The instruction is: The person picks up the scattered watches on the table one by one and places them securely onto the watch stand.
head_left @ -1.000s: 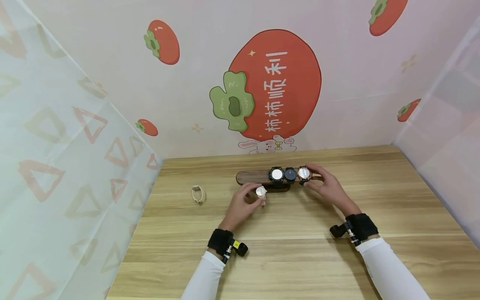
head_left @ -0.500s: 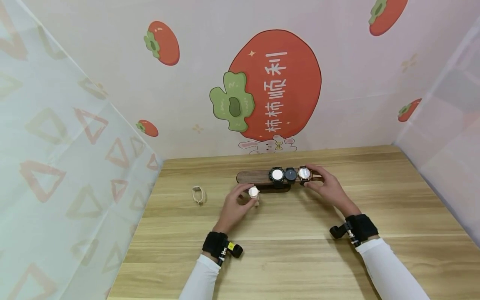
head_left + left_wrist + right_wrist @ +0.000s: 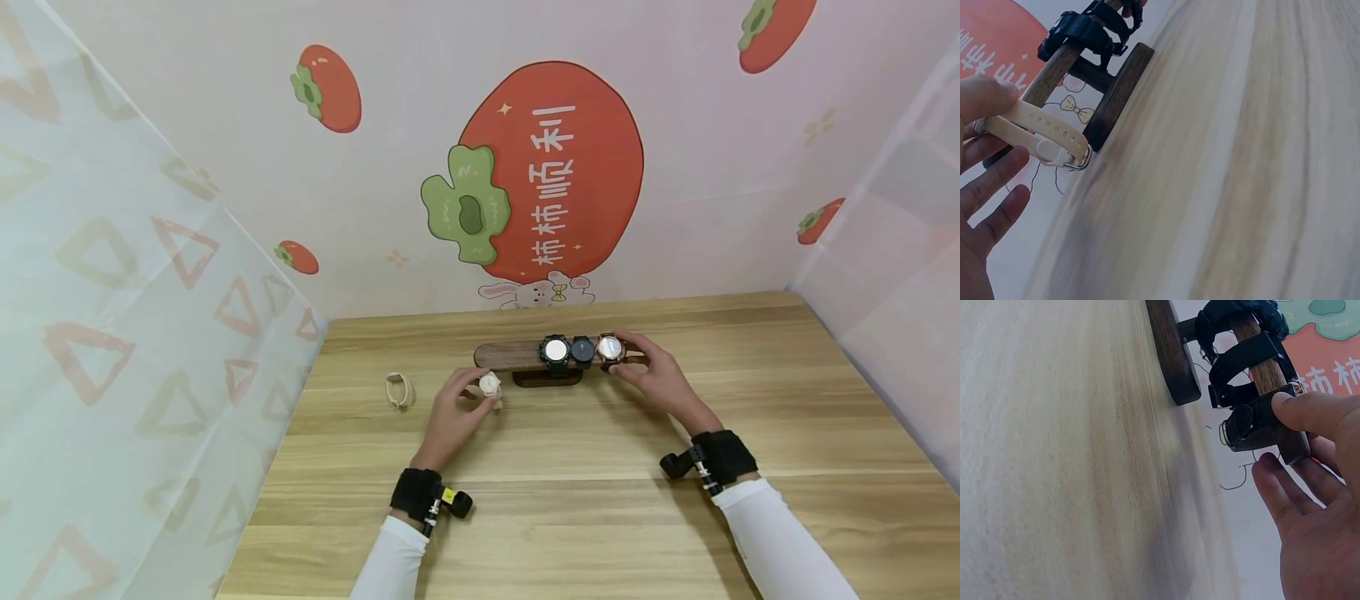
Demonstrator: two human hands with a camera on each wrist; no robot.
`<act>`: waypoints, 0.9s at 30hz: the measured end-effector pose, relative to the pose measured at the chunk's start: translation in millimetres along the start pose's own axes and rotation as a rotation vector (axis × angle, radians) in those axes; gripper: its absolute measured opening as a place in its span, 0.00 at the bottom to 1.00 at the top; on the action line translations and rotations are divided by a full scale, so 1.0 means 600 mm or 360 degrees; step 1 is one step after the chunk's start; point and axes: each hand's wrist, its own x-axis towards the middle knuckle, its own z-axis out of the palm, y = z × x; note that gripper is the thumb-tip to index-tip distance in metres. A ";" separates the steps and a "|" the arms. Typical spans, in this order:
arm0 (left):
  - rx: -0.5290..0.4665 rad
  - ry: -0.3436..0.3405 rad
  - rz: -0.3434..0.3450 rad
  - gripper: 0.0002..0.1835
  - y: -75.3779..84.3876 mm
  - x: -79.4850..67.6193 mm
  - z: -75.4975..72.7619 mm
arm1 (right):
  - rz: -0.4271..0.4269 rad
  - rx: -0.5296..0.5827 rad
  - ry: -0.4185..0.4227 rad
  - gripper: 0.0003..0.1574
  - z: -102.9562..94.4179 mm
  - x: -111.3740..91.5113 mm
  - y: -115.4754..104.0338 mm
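My left hand (image 3: 448,421) pinches a watch with a cream strap (image 3: 490,384) between thumb and fingers, just in front of the stand's left end. In the left wrist view its buckled strap (image 3: 1057,134) forms a closed loop, held above the table. At the other end of the dark wooden watch stand (image 3: 506,357), my right hand (image 3: 660,379) grips a watch with a pale dial (image 3: 610,347). The right wrist view shows the thumb on its black strap (image 3: 1266,409), with fingers behind the bar. Beside it on the bar sit a dark-faced watch (image 3: 582,350) and a chunky black watch (image 3: 555,349).
A cream loop-shaped band (image 3: 397,390) lies on the wooden table (image 3: 570,517) to the left of my left hand. The stand's base (image 3: 547,379) rests on the table near the back wall (image 3: 390,183), which carries fruit pictures.
My left hand has moved left with the cream-strapped watch, away from the front of the bar. The right hand has stayed at the watch on the right end.
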 end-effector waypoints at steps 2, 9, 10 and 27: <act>0.0007 0.0012 0.0005 0.27 0.000 -0.001 -0.005 | -0.0004 -0.0001 -0.0003 0.43 0.000 -0.001 -0.002; 0.0000 0.0074 -0.0016 0.27 -0.005 0.001 -0.023 | 0.0010 0.0009 -0.0003 0.43 -0.001 -0.001 -0.002; -0.0003 0.0085 -0.0013 0.27 -0.005 0.001 -0.025 | 0.0009 0.0007 0.0002 0.43 -0.002 -0.001 -0.001; 0.0079 0.0229 0.0044 0.25 -0.014 0.024 -0.032 | 0.0012 0.0001 -0.0002 0.42 0.000 0.003 0.013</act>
